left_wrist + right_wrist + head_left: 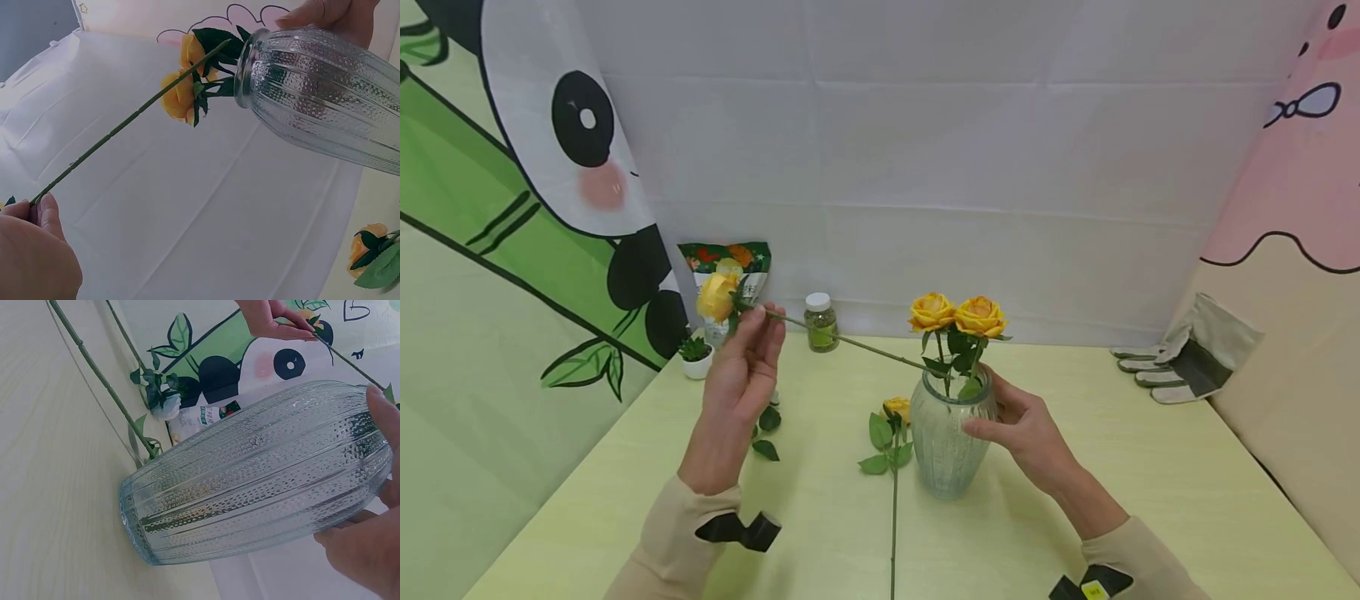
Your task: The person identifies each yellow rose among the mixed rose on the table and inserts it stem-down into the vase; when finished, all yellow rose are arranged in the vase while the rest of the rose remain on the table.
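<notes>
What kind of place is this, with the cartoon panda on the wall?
Probably a staged hobby corner for flower arranging, not a real shop. A white sheet backdrop and cartoon panda hanging surround a pale green table holding a glass vase of yellow roses and work gloves.

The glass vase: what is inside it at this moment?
Two yellow roses stand in the vase; a third stem reaches the rim. The ribbed glass blurs the lower stems and hides any water.

Can't read any text from my end tbh. The green pouch [727, 265] and the little white-capped bottle [821, 322] along the table's far edge have printing, but it's too blurry
</notes>
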{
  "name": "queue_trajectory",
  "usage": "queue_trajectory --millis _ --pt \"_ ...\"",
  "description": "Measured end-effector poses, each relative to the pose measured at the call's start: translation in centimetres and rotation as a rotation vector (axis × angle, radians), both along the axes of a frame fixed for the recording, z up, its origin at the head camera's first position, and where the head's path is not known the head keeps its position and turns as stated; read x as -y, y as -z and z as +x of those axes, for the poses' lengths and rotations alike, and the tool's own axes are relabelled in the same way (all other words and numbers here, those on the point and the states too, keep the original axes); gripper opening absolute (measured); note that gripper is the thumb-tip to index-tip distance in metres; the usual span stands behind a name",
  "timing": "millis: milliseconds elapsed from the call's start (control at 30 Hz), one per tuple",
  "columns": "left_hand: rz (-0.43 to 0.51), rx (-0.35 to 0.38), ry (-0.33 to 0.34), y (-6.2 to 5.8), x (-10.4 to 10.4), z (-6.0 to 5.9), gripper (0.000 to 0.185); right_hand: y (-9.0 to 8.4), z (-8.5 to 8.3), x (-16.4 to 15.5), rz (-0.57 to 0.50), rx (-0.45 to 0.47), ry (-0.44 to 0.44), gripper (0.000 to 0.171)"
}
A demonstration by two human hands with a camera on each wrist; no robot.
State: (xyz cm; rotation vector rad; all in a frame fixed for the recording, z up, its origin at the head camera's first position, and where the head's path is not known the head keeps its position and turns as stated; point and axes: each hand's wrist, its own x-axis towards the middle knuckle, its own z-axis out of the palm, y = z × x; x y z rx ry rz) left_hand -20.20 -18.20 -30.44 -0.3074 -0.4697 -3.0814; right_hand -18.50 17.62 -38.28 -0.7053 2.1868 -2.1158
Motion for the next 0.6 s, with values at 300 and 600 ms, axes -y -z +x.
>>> queue_trajectory --millis 300,600 --pt "-0.049 -0.051 -0.144 -1.1 -0.4 1.0 0.011 -0.2 0.0 0.1 0.009 -0.002 0.01 0.082" --pt "-0.197 -0.096 -0.296 -1.1 -1.4 1.3 0.008 -0.1 0.1 0.1 -0.01 0.004 -0.006 0.084"
